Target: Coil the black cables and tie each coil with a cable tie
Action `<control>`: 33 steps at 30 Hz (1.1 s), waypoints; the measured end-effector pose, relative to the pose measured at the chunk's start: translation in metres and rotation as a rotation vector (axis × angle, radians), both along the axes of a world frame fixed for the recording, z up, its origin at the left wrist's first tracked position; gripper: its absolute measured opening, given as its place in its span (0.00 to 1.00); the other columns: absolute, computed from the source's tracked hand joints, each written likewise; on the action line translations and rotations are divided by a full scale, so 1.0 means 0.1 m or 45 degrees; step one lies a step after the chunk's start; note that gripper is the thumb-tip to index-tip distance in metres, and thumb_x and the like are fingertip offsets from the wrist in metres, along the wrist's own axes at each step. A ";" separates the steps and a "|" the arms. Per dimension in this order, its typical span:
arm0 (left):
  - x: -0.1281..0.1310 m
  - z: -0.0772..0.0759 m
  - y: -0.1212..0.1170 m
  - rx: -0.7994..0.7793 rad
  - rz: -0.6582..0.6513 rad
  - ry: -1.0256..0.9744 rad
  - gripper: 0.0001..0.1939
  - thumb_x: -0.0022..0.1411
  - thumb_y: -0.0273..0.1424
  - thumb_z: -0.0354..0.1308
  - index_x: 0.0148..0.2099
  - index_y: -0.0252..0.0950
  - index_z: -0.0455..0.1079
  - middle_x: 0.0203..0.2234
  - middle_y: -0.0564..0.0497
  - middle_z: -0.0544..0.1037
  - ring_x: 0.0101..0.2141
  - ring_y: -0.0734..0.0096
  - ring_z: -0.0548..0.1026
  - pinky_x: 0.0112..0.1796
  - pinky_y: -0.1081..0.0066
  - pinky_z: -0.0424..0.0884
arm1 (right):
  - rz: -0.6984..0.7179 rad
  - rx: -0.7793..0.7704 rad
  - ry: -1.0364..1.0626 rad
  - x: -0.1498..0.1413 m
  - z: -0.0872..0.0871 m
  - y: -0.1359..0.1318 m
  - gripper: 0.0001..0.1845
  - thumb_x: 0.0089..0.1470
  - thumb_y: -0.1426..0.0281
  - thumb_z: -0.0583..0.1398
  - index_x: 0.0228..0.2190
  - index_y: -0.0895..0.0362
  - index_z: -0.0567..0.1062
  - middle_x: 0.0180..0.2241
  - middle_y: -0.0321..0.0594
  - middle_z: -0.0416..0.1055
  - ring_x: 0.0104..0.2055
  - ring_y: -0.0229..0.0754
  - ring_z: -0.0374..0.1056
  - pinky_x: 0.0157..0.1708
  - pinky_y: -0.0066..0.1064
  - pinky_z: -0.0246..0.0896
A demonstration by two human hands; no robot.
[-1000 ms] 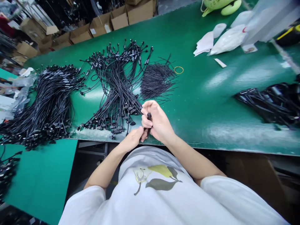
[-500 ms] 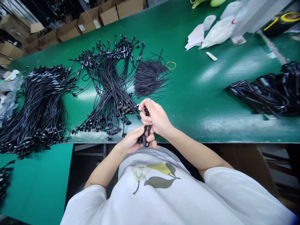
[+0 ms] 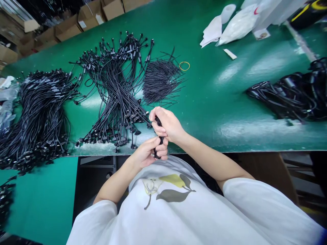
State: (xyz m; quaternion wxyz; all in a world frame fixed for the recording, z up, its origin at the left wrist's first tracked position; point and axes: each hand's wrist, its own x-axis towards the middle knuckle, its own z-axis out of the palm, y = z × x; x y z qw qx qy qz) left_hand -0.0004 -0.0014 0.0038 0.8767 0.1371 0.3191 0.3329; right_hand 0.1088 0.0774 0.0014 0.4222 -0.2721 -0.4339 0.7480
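Both hands meet at the near edge of the green table [image 3: 230,102]. My right hand [image 3: 167,124] is closed around the upper part of a folded black cable [image 3: 160,140]. My left hand [image 3: 148,154] grips the lower end of the same cable, its fingers curled round it. Just left of the hands lies a fanned pile of black cables with connectors [image 3: 117,88]. Behind the hands sits a bundle of thin black ties [image 3: 159,80] with a yellow rubber band [image 3: 184,65] beside it.
A large heap of black cables [image 3: 38,112] lies at the left. Another dark pile of coiled cables [image 3: 291,95] is at the right. White plastic bags and paper [image 3: 230,25] lie at the back right. Cardboard boxes [image 3: 66,30] line the far edge.
Both hands have stayed on the cable. The left hand has shifted its grip along the lower end. The view has tilted down a little.
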 end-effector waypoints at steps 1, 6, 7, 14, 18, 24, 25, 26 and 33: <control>-0.01 -0.01 0.00 0.016 0.001 0.017 0.15 0.55 0.39 0.64 0.34 0.32 0.66 0.18 0.61 0.52 0.18 0.81 0.55 0.21 0.78 0.57 | -0.026 0.110 -0.087 0.04 0.00 0.02 0.25 0.61 0.47 0.47 0.28 0.55 0.63 0.12 0.22 0.48 0.10 0.28 0.43 0.11 0.20 0.45; -0.19 -0.11 0.04 0.474 0.021 0.686 0.18 0.60 0.46 0.56 0.32 0.34 0.63 0.17 0.60 0.55 0.18 0.79 0.55 0.22 0.76 0.53 | -0.239 1.301 -0.793 0.39 0.08 0.01 0.14 0.65 0.63 0.50 0.41 0.56 0.72 0.35 0.41 0.71 0.41 0.40 0.68 0.47 0.38 0.63; -0.24 -0.11 0.05 0.631 -0.011 0.906 0.18 0.62 0.46 0.53 0.31 0.34 0.63 0.17 0.59 0.58 0.20 0.78 0.57 0.24 0.75 0.54 | -0.177 1.579 -0.926 0.45 0.08 -0.03 0.14 0.64 0.66 0.50 0.45 0.57 0.71 0.40 0.42 0.71 0.47 0.42 0.66 0.52 0.42 0.59; -0.33 -0.10 0.09 1.033 -0.613 1.340 0.16 0.69 0.39 0.39 0.35 0.36 0.63 0.18 0.58 0.63 0.22 0.72 0.64 0.29 0.71 0.59 | 0.269 2.151 -1.647 0.57 -0.27 -0.30 0.14 0.63 0.74 0.46 0.41 0.62 0.70 0.31 0.42 0.68 0.31 0.41 0.61 0.29 0.34 0.54; -0.23 -0.21 0.13 1.206 -0.645 1.594 0.13 0.69 0.37 0.40 0.35 0.38 0.60 0.21 0.56 0.64 0.24 0.70 0.63 0.29 0.70 0.55 | 0.542 1.901 -1.649 0.57 -0.39 -0.22 0.13 0.64 0.72 0.46 0.35 0.60 0.69 0.29 0.43 0.68 0.30 0.40 0.60 0.25 0.30 0.44; -0.23 -0.31 0.16 1.046 -0.374 1.414 0.15 0.68 0.40 0.42 0.33 0.37 0.62 0.19 0.56 0.62 0.23 0.72 0.62 0.28 0.71 0.56 | 0.458 1.406 -1.437 0.79 -0.30 0.32 0.13 0.64 0.66 0.50 0.37 0.58 0.71 0.36 0.41 0.70 0.37 0.40 0.64 0.32 0.28 0.52; -0.25 -0.29 0.16 0.937 -0.265 1.282 0.16 0.68 0.42 0.43 0.33 0.37 0.62 0.18 0.57 0.61 0.22 0.73 0.61 0.28 0.72 0.56 | 0.303 1.289 -1.485 0.84 -0.30 0.47 0.12 0.63 0.65 0.51 0.38 0.58 0.71 0.37 0.42 0.70 0.38 0.40 0.64 0.34 0.29 0.53; -0.27 -0.26 0.16 0.829 -0.139 1.143 0.17 0.67 0.44 0.45 0.34 0.36 0.62 0.17 0.59 0.59 0.21 0.75 0.59 0.27 0.73 0.56 | 0.135 1.164 -1.587 0.90 -0.32 0.62 0.12 0.62 0.65 0.52 0.38 0.58 0.71 0.38 0.43 0.70 0.38 0.40 0.64 0.34 0.29 0.53; -0.25 -0.03 0.22 0.474 0.351 0.603 0.17 0.61 0.44 0.58 0.33 0.33 0.62 0.19 0.60 0.55 0.19 0.82 0.55 0.22 0.77 0.52 | 0.002 0.873 -1.995 1.04 -0.54 1.02 0.07 0.56 0.69 0.54 0.31 0.58 0.71 0.35 0.43 0.69 0.33 0.40 0.62 0.30 0.30 0.49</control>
